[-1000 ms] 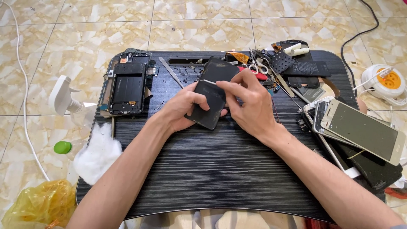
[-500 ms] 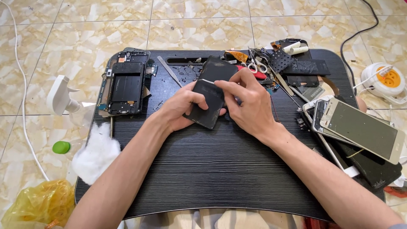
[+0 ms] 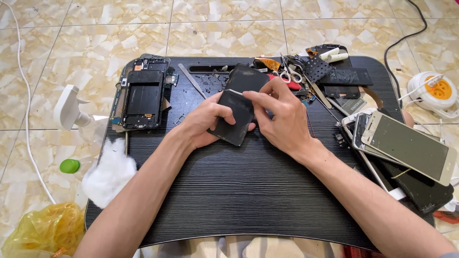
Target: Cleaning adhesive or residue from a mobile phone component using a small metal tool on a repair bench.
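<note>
Fingers (image 3: 221, 111) of both hands grip black phone (image 3: 234, 117).

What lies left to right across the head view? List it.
Yellow plastic bag → white cotton wad → opened phone frame → left hand → right hand → phone stack → round power reel.

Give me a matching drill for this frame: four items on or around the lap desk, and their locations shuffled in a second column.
Items:
1. dark phone panel
2. opened phone frame
3. stack of phones
4. cotton wad

Places:
A. right edge of the black desk
B. far left part of the desk
C. held between the left hand and right hand
D. overhanging the desk's left edge

Pairs: 1-C, 2-B, 3-A, 4-D
</note>
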